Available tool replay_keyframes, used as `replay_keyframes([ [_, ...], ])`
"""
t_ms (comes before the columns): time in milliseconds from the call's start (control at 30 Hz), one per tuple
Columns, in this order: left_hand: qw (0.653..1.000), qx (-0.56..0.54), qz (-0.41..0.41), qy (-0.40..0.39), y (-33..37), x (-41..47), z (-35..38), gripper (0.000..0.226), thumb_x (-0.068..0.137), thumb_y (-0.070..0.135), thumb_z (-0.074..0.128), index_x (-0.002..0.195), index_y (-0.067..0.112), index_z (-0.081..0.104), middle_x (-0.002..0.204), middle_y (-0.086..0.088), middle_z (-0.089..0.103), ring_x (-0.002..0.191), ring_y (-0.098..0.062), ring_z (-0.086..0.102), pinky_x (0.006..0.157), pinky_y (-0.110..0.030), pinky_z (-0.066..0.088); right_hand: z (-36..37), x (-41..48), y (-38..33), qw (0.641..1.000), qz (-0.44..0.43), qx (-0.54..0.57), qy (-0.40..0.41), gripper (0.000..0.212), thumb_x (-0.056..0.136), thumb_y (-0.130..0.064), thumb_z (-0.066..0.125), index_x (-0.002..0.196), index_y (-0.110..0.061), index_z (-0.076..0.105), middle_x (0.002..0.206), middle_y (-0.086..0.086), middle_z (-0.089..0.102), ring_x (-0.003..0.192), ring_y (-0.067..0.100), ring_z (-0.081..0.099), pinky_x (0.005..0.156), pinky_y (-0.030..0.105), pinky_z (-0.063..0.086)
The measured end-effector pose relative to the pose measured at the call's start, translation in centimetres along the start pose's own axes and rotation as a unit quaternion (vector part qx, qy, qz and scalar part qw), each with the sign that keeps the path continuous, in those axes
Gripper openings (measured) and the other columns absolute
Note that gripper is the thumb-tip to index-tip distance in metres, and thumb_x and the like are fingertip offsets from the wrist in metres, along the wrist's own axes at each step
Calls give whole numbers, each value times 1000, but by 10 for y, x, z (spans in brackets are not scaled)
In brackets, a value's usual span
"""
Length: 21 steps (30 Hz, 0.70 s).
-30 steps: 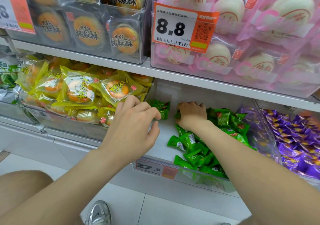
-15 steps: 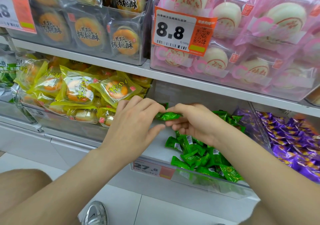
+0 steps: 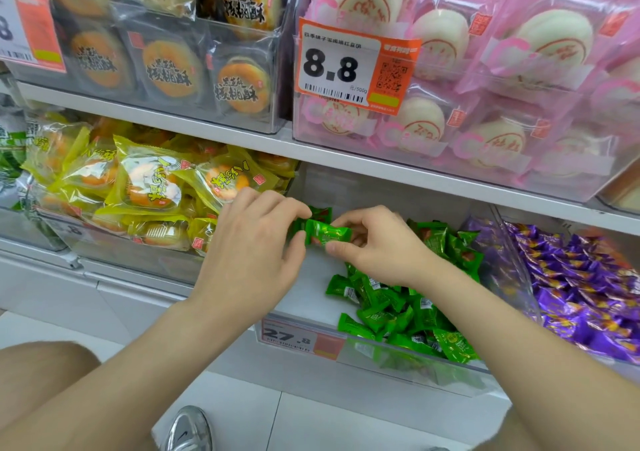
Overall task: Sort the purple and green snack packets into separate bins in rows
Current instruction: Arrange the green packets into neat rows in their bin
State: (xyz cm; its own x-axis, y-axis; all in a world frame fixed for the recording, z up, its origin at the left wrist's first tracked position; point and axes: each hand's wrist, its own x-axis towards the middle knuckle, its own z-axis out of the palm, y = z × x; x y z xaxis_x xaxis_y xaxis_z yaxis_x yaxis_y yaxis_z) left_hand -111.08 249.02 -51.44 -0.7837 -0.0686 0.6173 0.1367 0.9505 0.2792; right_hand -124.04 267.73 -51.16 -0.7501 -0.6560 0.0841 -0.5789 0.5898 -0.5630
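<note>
At far left we see a clear bin heaped with yellow pastry packets [image 3: 149, 187] on the lower shelf, and above it dark-lettered round cakes [image 3: 169, 69] stacked in another clear bin. Below, near the floor tiles, the toe of a grey shoe [image 3: 188, 430] shows between our forearms. Moving right, our left hand [image 3: 249, 260] reaches in over the front edge of the green bin [image 3: 308, 294], fingers curled and thumb below, pinching the left end of a single green packet [image 3: 325, 235]. That packet lies roughly level, raised above the bare white floor of the bin, with a couple of other green packets [image 3: 320, 212] just behind it near the back wall. Our right hand [image 3: 384, 246] pinches the packet's other end between thumb and bent fingers, so both hands grip the same piece. Above them hangs an orange and white price tag [image 3: 353, 66] reading 8.8, fixed to a bin of pink-wrapped white cakes [image 3: 540, 45]. Under our right wrist the loose pile of green packets [image 3: 398, 308] fills the right half of the bin, down to its front wall, where a second tag [image 3: 298, 338] reads 27.8. Further right, past a clear divider, purple packets [image 3: 581, 294] lie heaped in the next bin.
</note>
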Motion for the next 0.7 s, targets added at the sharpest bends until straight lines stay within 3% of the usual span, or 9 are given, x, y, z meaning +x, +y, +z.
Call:
replay_keyframes([
  [133, 1000, -2, -13, -8, -1, 1, 0, 26, 89, 18, 70, 115, 17, 69, 110, 1, 64, 104, -26, 54, 89, -46, 47, 18, 22, 16, 995, 45, -85, 21, 48, 93, -51, 71, 132, -24, 66, 122, -4, 69, 106, 22, 64, 88, 27, 44],
  [333, 999, 32, -10, -23, -2, -2, -1, 15, 90, 16, 68, 105, 17, 71, 90, 3, 69, 89, -24, 52, 77, -42, 48, 43, 44, 17, 988, 41, -145, -11, 44, 93, -40, 74, 133, -25, 67, 129, 6, 61, 125, 31, 48, 101, 36, 41],
  [467, 999, 36, -25, -13, -1, -3, -6, 10, 89, 17, 70, 98, 19, 73, 79, 8, 69, 81, -22, 51, 62, -35, 44, 60, 55, 17, 983, 42, -180, -20, 36, 92, -37, 73, 121, -23, 57, 117, 11, 59, 112, 35, 56, 82, 40, 51],
  [533, 999, 34, -21, -12, -3, -3, -5, 10, 89, 21, 69, 99, 20, 72, 80, 10, 69, 80, -22, 50, 63, -35, 44, 65, 58, 17, 977, 39, -209, 3, 31, 94, -37, 71, 118, -22, 58, 113, 11, 61, 107, 36, 59, 74, 37, 46],
  [700, 998, 47, -10, -35, -8, -3, -1, 27, 89, 37, 58, 106, 21, 72, 84, 7, 67, 80, -21, 47, 70, -42, 48, 69, 61, 19, 974, 18, -223, 32, 34, 94, -42, 70, 121, -24, 61, 113, 9, 65, 102, 33, 63, 73, 33, 41],
])
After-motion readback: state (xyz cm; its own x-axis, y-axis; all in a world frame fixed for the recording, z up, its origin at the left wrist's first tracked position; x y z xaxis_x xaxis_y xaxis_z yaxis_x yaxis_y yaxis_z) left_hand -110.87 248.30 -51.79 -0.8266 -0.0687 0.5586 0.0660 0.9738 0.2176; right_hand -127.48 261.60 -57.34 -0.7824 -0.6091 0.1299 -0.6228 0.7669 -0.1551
